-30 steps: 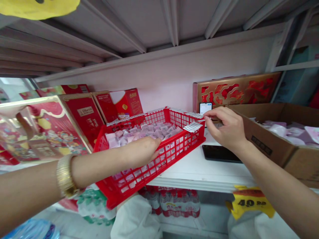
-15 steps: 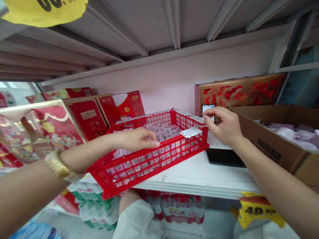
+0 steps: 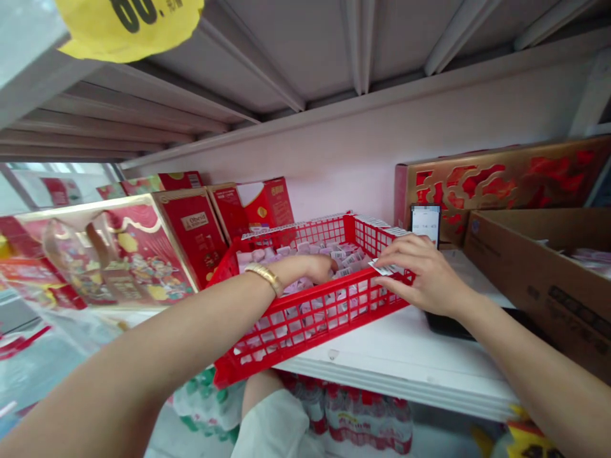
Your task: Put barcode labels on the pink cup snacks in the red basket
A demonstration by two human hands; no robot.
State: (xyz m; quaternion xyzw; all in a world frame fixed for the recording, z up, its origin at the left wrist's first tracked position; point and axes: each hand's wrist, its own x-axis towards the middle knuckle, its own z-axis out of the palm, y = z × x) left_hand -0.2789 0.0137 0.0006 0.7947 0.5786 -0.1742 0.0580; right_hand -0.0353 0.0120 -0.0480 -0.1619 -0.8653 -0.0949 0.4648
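Head view, left hand (image 3: 317, 266) grip unclear, right hand (image 3: 426, 275) parted at barcodes (image 3: 387, 268), "Obeid" box (image 3: 191, 230)

Left hand (image 3: 319, 268) fingertips hidden among the packs (image 3: 252, 256), grip unclear. Dark slab (image 3: 449, 326) partly behind right wrist (image 3: 458, 302); barcodes (image 3: 352, 259) too small to read. Cardboard box (image 3: 534, 273) clipped by right edge.

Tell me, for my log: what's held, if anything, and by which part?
Cannot tell: left hand among small packs, grip hidden; right hand at labels on the basket rim, pinch unclear.
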